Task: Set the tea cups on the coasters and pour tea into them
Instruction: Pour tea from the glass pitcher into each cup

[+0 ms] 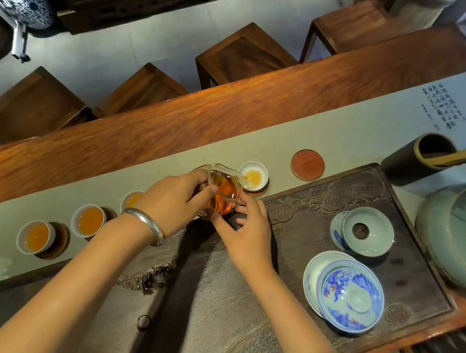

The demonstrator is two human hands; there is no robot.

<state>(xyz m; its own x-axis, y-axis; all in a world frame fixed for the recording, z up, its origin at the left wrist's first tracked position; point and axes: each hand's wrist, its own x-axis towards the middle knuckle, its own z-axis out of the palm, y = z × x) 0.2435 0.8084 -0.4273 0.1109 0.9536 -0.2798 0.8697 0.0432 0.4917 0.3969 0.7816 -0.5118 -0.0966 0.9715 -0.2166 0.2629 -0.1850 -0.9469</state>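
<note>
Glass pitcher [222, 193] of amber tea is gripped in the left hand [172, 202], tilted with its spout over the cup [253, 176] on its coaster, while the right hand [244, 228] steadies its base with loose fingertips. Tilting too fast could overshoot the small cup and spill onto the runner [352, 127].

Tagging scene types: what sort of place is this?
Likely a tea house or tea room: a carved tea tray on a long wooden table, a gaiwan, and stools along the far side.
</note>
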